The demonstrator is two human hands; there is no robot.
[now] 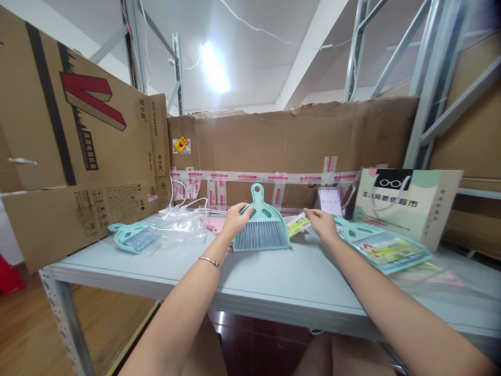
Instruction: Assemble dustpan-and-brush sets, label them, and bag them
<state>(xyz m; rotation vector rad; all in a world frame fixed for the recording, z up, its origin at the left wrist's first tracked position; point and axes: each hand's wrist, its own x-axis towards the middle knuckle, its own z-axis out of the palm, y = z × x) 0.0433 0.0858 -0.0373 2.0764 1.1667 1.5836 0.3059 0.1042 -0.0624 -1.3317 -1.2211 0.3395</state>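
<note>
In the middle of the table a mint-green dustpan [278,224] with its grey-bristled brush [259,235] stands upright, handle up. My left hand [238,218] grips its left side, the thumb on the front. A yellow-green and white label card [299,224] is pinched by its upper corner in my right hand [324,223], just right of the dustpan. Beside my right forearm lies another mint dustpan set [391,245] with a printed card on it. Some pink material [215,224] shows partly behind my left hand.
Clear plastic bags [178,230] and one more mint dustpan set [135,237] lie on the left of the table [188,271]. A large carton [102,130] stands at left, cardboard [254,141] behind. A phone [331,201] and a printed paper bag [407,203] stand at right.
</note>
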